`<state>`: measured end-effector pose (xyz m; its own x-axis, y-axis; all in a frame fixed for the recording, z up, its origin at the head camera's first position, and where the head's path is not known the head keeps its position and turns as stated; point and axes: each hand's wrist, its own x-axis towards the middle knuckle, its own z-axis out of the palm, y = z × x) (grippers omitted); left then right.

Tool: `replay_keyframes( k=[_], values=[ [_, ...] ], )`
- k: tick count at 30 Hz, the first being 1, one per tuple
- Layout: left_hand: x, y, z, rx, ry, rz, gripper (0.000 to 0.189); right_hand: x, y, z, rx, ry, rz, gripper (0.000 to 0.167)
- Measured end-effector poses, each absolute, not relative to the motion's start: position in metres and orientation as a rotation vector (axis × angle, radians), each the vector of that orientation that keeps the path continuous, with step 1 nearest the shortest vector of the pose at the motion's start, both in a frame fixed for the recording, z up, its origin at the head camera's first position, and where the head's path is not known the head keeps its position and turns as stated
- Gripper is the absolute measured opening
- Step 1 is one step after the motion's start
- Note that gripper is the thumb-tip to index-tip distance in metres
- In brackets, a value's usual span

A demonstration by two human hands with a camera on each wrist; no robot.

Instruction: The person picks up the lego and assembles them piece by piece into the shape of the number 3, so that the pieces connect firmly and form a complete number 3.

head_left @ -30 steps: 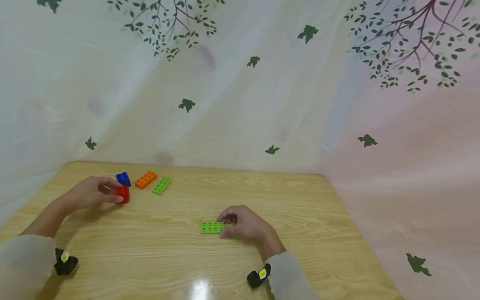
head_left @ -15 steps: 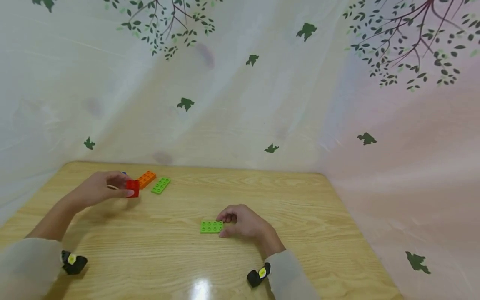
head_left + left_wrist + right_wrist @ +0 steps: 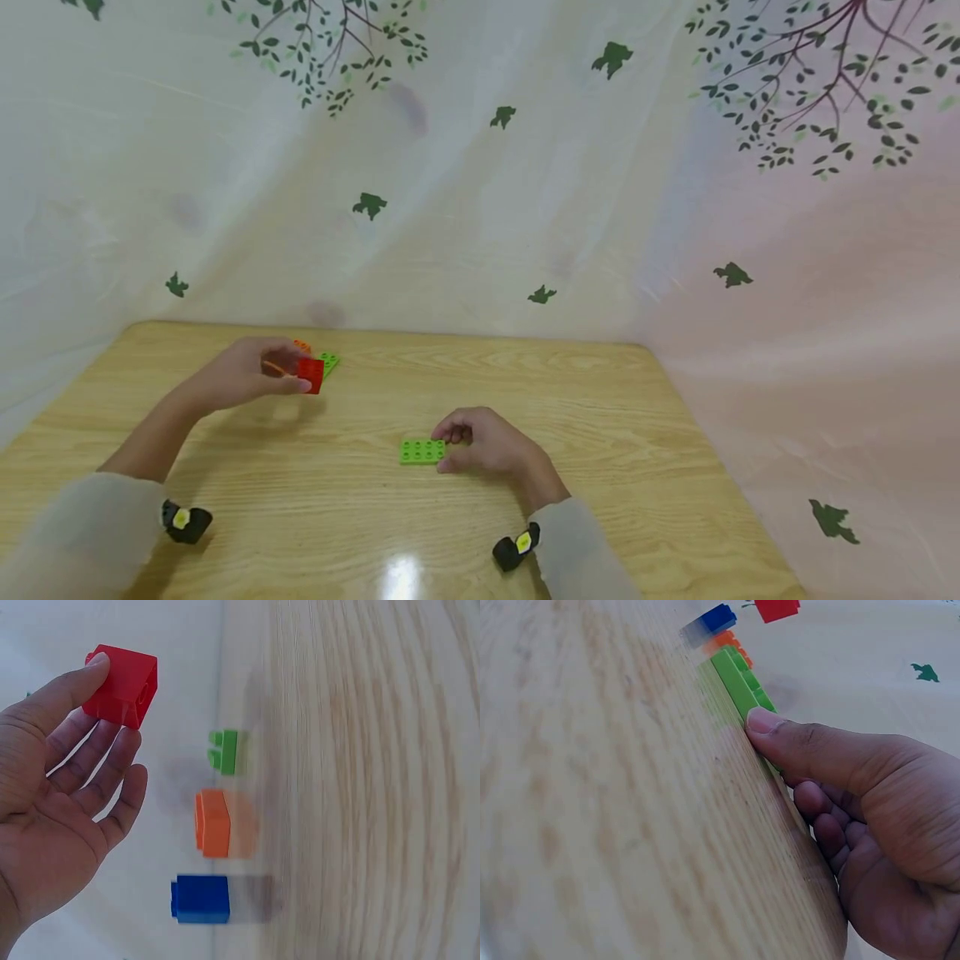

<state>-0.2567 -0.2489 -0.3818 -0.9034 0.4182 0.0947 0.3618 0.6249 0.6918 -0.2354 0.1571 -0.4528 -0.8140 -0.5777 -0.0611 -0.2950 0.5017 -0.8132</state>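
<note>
My left hand pinches a red building block between thumb and fingers, raised above the table. In the left wrist view the red block is tilted, its hollow underside partly turned to the right. My right hand grips the right end of a flat green studded block lying on the table, studs up. The right wrist view shows the thumb pressed along the side of that green block.
Toward the back left of the wooden table stand a blue block, an orange block and a second flat green block. In the head view my left hand hides the blue one. A leaf-printed curtain hangs behind the table.
My left hand has lifted the red block and carried it to the right, from in front of the blue block to in front of the second green one. The right hand has stayed put.
</note>
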Motion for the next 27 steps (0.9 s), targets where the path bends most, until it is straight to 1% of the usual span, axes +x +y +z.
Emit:
replay_keyframes(
  k=[4,11,18,27],
  values=[
    [-0.257,-0.231,-0.383,0.697,2.734,1.179,0.046,-0.235,0.158,-0.453,-0.734,2.423,-1.217,0.03],
    [-0.257,-0.2,-0.384,0.772,2.678,1.193,0.044,-0.237,0.157,-0.455,-0.729,2.411,-1.219,0.03],
    [-0.257,-0.174,-0.387,0.79,2.654,1.181,0.048,-0.237,0.157,-0.454,-0.715,2.414,-1.221,0.031],
    [-0.257,-0.148,-0.397,0.884,2.595,1.222,0.041,-0.239,0.159,-0.453,-0.728,2.401,-1.215,0.032]
  ],
)
